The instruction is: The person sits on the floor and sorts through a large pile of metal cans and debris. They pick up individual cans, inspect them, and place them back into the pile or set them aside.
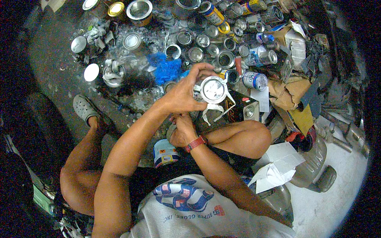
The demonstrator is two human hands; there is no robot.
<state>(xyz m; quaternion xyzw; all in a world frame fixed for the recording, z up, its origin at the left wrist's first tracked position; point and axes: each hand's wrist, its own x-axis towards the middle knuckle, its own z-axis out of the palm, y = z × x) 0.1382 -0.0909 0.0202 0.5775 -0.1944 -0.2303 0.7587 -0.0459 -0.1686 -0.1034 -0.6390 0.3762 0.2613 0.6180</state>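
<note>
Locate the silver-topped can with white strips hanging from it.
In the head view, the silver-topped can is above and right of centre, in the left hand, with a blue-and-white can to its right.

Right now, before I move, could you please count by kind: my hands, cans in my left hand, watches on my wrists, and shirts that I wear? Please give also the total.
Hands: 2, left hand and right hand
Can: 1
Watch: 1
Shirt: 1
Total: 5

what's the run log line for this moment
left hand: holding metal can | white strips: loose around can | right hand: lower in view, grip unclear
</note>
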